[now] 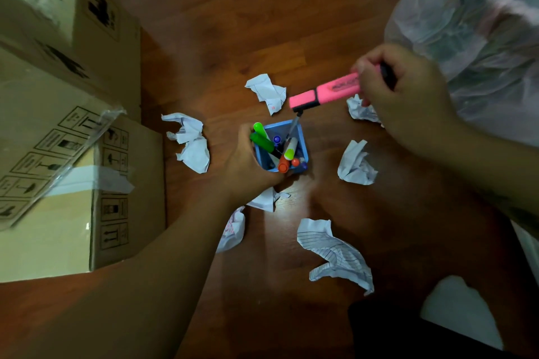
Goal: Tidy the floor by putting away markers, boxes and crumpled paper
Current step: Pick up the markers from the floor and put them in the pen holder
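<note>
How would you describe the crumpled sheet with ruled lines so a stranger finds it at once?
Start at the blue marker pot on the wooden floor, gripped by the left hand. Come from it towards the person, slightly right, to the crumpled sheet. Unlike the paper balls around it, it is spread wide and shows dark ruled lines.

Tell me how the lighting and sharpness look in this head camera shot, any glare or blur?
Head view: the room is dim overall, with one bright glare patch on the wooden floor just below the blue pen holder in the frame; the right hand and its pink highlighter are slightly motion-blurred; the wide lens bows the cardboard boxes at the left edge.
</note>
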